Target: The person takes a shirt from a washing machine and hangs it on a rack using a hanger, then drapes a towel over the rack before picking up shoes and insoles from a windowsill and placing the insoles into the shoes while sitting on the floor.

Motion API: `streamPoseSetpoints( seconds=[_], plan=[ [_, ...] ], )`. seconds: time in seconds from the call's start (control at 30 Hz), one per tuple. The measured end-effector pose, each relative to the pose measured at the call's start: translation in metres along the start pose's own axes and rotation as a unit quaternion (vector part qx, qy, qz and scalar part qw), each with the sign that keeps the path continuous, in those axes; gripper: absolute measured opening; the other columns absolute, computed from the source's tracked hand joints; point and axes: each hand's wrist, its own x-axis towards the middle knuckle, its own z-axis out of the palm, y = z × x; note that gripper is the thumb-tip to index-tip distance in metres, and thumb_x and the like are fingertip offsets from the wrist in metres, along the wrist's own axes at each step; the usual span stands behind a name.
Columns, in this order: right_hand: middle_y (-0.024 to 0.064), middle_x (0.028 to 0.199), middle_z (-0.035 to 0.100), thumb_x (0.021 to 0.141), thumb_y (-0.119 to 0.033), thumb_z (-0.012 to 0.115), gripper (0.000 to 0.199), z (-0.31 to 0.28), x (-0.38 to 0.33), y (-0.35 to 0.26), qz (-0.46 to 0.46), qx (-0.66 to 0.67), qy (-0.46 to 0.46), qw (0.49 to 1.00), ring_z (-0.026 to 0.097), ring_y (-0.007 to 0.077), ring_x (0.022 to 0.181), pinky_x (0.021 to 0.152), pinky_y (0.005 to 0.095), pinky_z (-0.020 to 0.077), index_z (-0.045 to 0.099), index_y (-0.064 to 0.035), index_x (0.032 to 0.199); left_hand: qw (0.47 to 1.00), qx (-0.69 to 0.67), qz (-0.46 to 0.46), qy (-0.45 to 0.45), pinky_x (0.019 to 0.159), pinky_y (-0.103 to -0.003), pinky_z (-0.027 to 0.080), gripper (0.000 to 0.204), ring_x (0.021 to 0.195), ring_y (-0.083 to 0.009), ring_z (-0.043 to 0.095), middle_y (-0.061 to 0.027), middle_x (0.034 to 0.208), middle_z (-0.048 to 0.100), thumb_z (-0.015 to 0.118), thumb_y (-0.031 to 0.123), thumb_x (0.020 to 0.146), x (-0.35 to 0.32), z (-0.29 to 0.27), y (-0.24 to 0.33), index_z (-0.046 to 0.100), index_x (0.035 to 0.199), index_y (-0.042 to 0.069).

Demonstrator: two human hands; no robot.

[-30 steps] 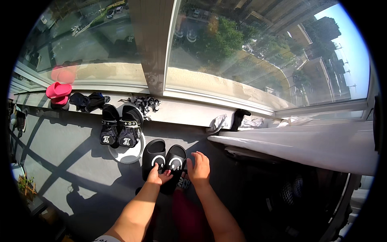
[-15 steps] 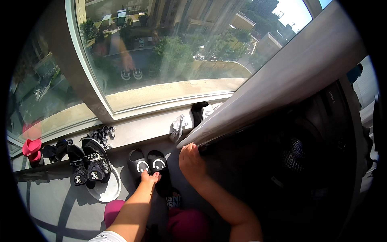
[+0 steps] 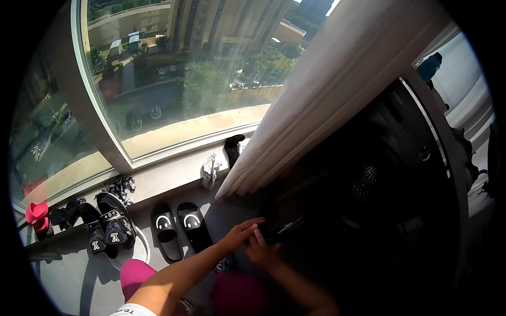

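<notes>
My left hand [image 3: 241, 233] reaches to the right with its fingers stretched out, the tips at the lower front corner of a dark appliance [image 3: 385, 179]. Just below it, my right hand [image 3: 261, 252] touches the same dark corner, with its fingers partly in shadow. A pair of black slippers with white smiling faces [image 3: 179, 229] lies on the floor just left of my hands. Neither hand touches them. What the fingers rest on is lost in shadow.
A white curtain [image 3: 327, 100] hangs down to the window ledge [image 3: 174, 176] above my hands. Black strapped sandals [image 3: 105, 226] on a white round thing and pink shoes [image 3: 36, 216] lie further left. A crumpled cloth [image 3: 210, 169] and a dark sock [image 3: 232, 146] lie on the ledge. My pink-clad knees [image 3: 134, 274] are below.
My view has swung to the right. Both hands have left the smiling slippers and moved right to the dark appliance under the curtain.
</notes>
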Motion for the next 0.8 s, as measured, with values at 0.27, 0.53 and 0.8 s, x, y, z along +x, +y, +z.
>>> streamPoseSetpoints(
  seconds=[0.27, 0.53, 0.8],
  plan=[
    [0.004, 0.117, 0.055, 0.083, -0.022, 0.057, 0.016, -0.024, -0.093, 0.002, 0.322, 0.091, 0.086, 0.938, 0.043, 0.0257, 0.115, 0.099, 0.0417, 0.0272, 0.068, -0.0108, 0.089, 0.944, 0.119, -0.081, -0.296, 0.11, -0.035, 0.015, 0.069, 0.137, -0.0251, 0.016, -0.0147, 0.149, 0.019, 0.037, 0.048, 0.094, 0.031, 0.063, -0.026, 0.018, 0.143, 0.003],
    [0.0047, 0.105, 0.059, 0.083, -0.021, 0.054, 0.018, -0.008, -0.131, 0.034, 0.494, 0.034, 0.169, 0.852, 0.049, 0.0254, 0.103, 0.087, 0.0389, 0.037, 0.064, -0.0066, 0.088, 0.925, 0.182, -0.072, -0.327, 0.11, -0.033, 0.017, 0.084, 0.137, -0.0286, 0.017, -0.0204, 0.147, 0.021, 0.034, 0.062, 0.089, 0.09, 0.127, -0.038, 0.013, 0.143, 0.001],
    [0.0102, 0.104, 0.059, 0.087, -0.015, 0.052, 0.016, 0.014, -0.19, 0.079, 0.54, 0.003, 0.179, 0.823, 0.05, 0.0269, 0.102, 0.087, 0.0428, 0.0395, 0.062, -0.003, 0.09, 0.948, 0.296, 0.091, 0.064, 0.101, -0.04, 0.033, 0.063, 0.126, -0.0367, 0.036, -0.0254, 0.136, 0.035, 0.057, 0.037, 0.087, 0.076, 0.077, 0.0, 0.035, 0.134, 0.002]
  ],
)
